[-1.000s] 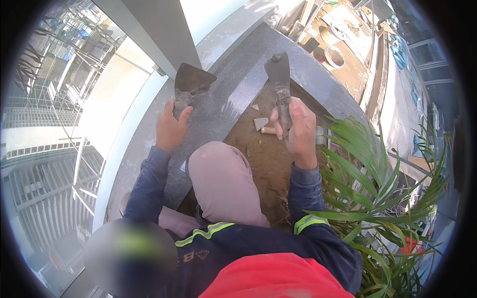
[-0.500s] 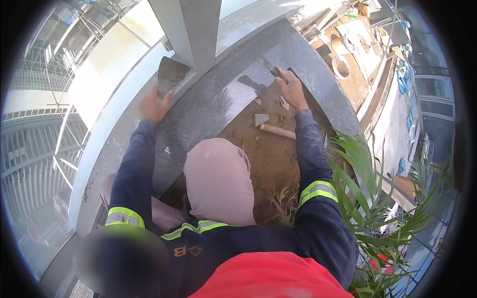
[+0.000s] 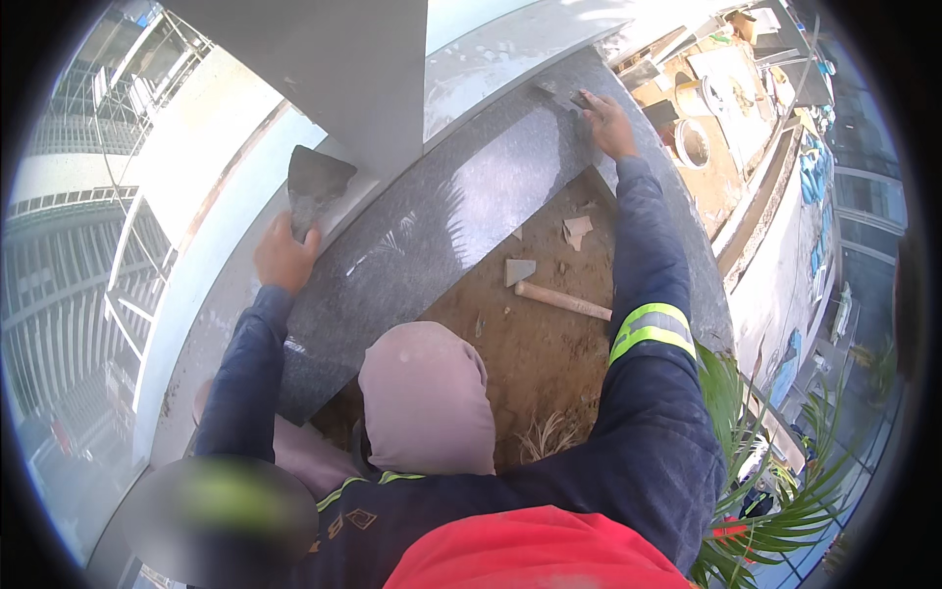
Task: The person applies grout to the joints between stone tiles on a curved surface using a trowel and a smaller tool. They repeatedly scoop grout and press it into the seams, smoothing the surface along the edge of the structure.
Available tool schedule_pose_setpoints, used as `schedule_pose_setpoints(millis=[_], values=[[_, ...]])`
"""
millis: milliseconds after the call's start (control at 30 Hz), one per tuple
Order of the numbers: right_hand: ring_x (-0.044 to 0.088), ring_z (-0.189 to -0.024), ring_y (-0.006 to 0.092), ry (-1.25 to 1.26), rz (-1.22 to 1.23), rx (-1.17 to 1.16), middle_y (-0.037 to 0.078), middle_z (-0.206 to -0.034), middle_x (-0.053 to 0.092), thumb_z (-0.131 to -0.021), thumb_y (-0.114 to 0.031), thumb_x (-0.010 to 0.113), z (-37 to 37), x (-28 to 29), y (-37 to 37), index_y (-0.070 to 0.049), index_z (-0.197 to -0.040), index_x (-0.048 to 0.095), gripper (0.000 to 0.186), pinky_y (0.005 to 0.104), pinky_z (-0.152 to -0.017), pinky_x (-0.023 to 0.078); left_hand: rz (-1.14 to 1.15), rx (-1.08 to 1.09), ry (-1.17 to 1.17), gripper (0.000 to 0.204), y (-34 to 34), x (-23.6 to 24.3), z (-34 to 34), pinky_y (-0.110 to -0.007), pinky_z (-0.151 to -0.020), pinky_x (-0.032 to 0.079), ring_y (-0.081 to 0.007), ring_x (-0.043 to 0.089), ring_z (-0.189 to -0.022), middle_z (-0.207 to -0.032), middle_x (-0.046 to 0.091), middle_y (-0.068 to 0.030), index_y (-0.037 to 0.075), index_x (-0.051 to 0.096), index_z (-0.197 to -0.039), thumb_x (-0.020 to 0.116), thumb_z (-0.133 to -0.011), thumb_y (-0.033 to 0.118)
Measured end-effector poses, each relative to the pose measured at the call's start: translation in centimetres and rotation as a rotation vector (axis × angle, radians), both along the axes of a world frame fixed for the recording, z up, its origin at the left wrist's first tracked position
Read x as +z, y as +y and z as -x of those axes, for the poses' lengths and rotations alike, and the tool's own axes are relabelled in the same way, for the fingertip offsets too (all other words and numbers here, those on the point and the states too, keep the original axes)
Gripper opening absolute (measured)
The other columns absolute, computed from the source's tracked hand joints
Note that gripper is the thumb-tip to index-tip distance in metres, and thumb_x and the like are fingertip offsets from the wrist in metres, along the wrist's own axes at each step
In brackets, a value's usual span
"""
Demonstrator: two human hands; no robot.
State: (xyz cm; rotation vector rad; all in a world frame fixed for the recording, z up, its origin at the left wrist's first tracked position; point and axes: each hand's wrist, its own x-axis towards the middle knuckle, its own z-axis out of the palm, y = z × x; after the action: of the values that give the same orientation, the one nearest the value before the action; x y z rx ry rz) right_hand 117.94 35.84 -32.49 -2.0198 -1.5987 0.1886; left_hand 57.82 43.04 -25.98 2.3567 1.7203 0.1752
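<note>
My left hand [image 3: 285,257] is closed round the lower end of a dark, flat, trapezoid-shaped piece [image 3: 320,177], held over the pale ledge by the grey post. Whether it is a scraper blade or a stone offcut, I cannot tell. At the far end of the grey stone slab [image 3: 392,265], my right hand [image 3: 610,126] has its fingers closed on a thin dark flat piece [image 3: 561,95] low against the surface. A hammer with a wooden handle [image 3: 559,300] lies on the soil inside the slab border, its pale head towards the left.
Pale broken chips [image 3: 577,231] lie on the soil [image 3: 491,358] near the hammer. A grey post [image 3: 324,69] rises beside the slab. Green leaves [image 3: 765,501] crowd the lower right. Beyond the border stand a white bucket [image 3: 691,143] and scattered building scraps.
My right hand has moved farther away and to the right along the slab with the thin piece. My left hand and its dark piece have shifted slightly left. The head view has turned somewhat.
</note>
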Motion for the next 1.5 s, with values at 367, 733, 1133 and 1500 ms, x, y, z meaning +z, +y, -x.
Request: schedule_pose_setpoints(millis=[367,733,1133,1500], values=[[0.064,-0.111,0.0348,-0.072,0.12,0.057,0.015,-0.121,0.067,-0.094,-0.015,0.069,-1.1,-0.9,2.4,-0.02,-0.137,0.066,0.043,0.0411,-0.097,0.051,-0.07,-0.004,-0.009,0.038,-0.1,-0.4,-0.2,-0.052,-0.075,0.051,-0.0406,0.067,-0.087,-0.091,0.068,-0.0194,0.001,0.062,-0.096,0.07,-0.085,0.037],[0.06,-0.119,0.0369,-0.234,0.453,0.142,0.015,-0.13,0.06,-0.097,-0.017,0.065,-2.0,1.0,4.9,-0.018,-0.143,0.061,0.045,0.042,-0.104,0.047,-0.055,-0.009,0.003,0.04,0.1,-0.4,0.1,-0.052,-0.076,0.051,-0.0419,0.067,-0.086,-0.092,0.068,-0.0199,0.001,0.062,-0.099,0.07,-0.084,0.037],[0.062,-0.114,0.0345,-0.149,0.305,0.137,0.014,-0.121,0.064,-0.093,-0.011,0.069,-2.5,4.1,2.0,-0.013,-0.137,0.066,0.044,0.0401,-0.098,0.049,-0.05,-0.03,-0.045,0.041,-0.1,-0.3,0.1,-0.05,-0.08,0.053,-0.0395,0.068,-0.09,-0.095,0.069,-0.0189,0.002,0.064,-0.105,0.071,-0.084,0.036],[0.063,-0.109,0.0355,-0.088,0.192,0.124,0.016,-0.12,0.064,-0.092,-0.012,0.07,-1.6,1.8,3.1,-0.014,-0.136,0.066,0.045,0.0405,-0.095,0.05,-0.043,-0.026,-0.035,0.042,0.0,-0.2,0.1,-0.051,-0.079,0.053,-0.0399,0.069,-0.09,-0.098,0.07,-0.0203,0.002,0.065,-0.108,0.07,-0.085,0.037]])
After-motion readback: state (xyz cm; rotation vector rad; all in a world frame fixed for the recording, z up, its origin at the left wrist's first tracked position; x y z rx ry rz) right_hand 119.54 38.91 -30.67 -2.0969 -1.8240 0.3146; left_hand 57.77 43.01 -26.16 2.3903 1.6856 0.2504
